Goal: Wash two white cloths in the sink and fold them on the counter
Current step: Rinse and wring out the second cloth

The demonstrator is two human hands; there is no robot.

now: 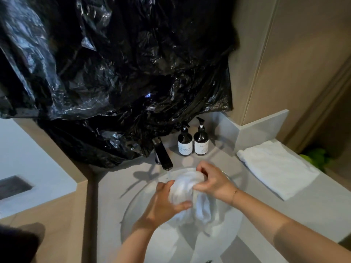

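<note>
While wringing over the basin, both hands clamped on the same wet white cloth (183, 188): left hand (163, 200) curled round its lower bunch with thumb across the front, right hand (212, 184) pinching and twisting its upper end, a loose tail hanging down toward the bowl of the sink (136, 215). Held just beside the thin stream from the black faucet (164, 157), so likely to soak up again if drifting under the spout mid-wring. Likely to spray or drip onto the grey counter (266, 215) if twisted hard above the rim rather than low in the bowl. Risk of wetting the folded white cloth (277, 168) lying on the counter to the right, well apart from the sink but within reach of splashes or a careless set-down. Possible slip of the dangling tail from the grip, dropping back into the basin. Near the faucet, a chance of knocking the pump bottles (192, 142) with a wide elbow swing. Counted: two hands, both gripping; two white cloths, one in hand over the sink and one folded on the counter; one faucet, running; one sink; two dark pump bottles side by side; one large black plastic sheet (114, 73) hanging over the wall behind the faucet.
</note>
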